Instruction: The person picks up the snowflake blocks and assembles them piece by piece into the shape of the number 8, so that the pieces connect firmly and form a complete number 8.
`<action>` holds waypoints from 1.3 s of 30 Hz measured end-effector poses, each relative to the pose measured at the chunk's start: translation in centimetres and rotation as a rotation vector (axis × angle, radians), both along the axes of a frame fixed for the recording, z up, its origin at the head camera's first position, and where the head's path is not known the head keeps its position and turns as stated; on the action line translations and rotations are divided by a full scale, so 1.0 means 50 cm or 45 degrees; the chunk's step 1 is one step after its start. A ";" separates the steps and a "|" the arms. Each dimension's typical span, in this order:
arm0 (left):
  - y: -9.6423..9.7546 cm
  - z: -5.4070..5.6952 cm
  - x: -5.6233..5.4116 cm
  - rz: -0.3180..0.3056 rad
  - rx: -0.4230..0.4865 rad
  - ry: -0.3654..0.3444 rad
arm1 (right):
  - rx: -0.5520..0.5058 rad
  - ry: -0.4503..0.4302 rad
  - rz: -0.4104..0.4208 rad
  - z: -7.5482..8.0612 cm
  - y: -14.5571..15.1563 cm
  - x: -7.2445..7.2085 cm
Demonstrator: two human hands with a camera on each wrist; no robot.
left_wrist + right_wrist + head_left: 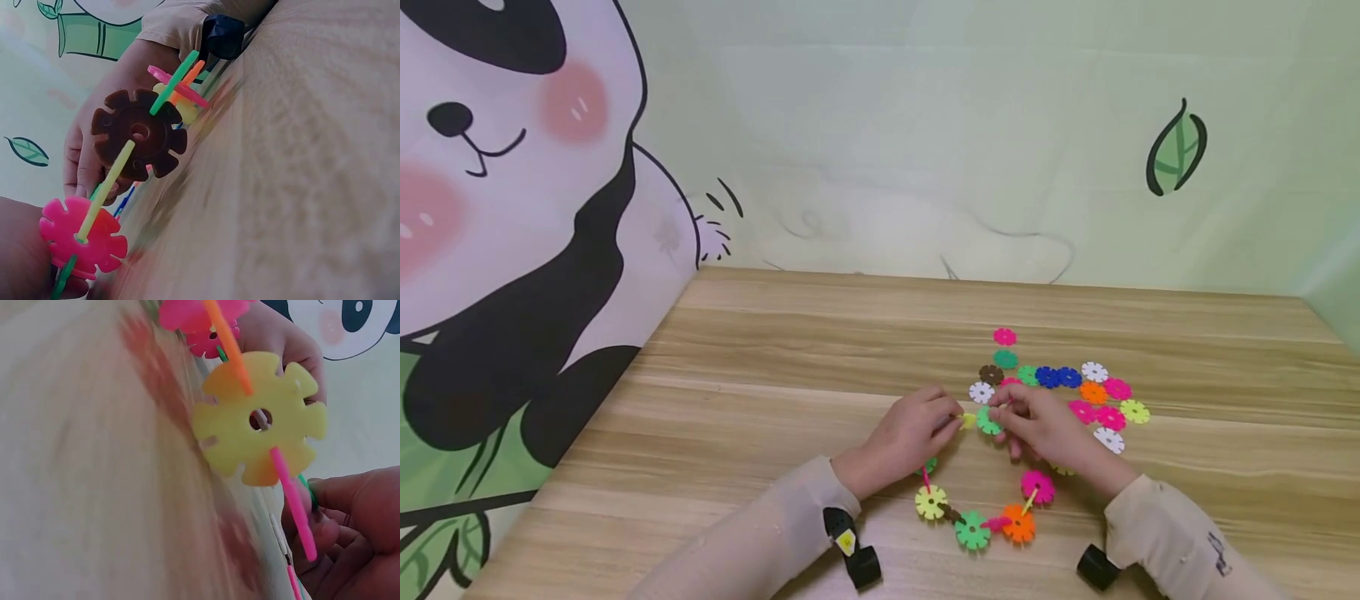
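Note:
Above the table, my left hand (904, 435) pinches a yellow interlocking disc (967, 421). My right hand (1047, 427) grips a green interlocking disc (988, 421) just beside it; whether the two discs touch, I cannot tell. A chain of notched toy discs hangs in a loop between the hands, with a lime disc (931, 502), a second green disc (973, 531), an orange disc (1018, 524) and a pink disc (1037, 487). The left wrist view has a brown disc (140, 134) of the chain up close; a yellow disc (259, 419) fills the right wrist view.
Loose discs lie on the wooden table (760, 367) behind my hands, among them a blue disc (1048, 377), a white disc (1094, 372) and a teal disc (1005, 359). A wall with a panda picture (512, 167) borders the table at the left and back.

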State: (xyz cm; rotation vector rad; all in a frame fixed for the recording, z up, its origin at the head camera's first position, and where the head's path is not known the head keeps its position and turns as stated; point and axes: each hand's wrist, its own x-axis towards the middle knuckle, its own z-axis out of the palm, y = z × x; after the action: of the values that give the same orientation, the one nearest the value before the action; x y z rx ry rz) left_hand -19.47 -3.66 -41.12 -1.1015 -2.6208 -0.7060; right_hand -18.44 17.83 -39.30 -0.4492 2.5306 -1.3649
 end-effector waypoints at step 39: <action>0.015 0.024 0.001 -0.031 0.169 -0.477 | -0.164 0.021 -0.046 0.002 -0.029 0.008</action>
State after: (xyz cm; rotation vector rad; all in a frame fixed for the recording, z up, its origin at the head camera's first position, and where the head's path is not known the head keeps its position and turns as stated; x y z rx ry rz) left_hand -19.41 -2.89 -39.93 -1.0498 -2.8097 -1.1749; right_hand -18.06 16.38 -39.18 -0.4422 2.4843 -1.5499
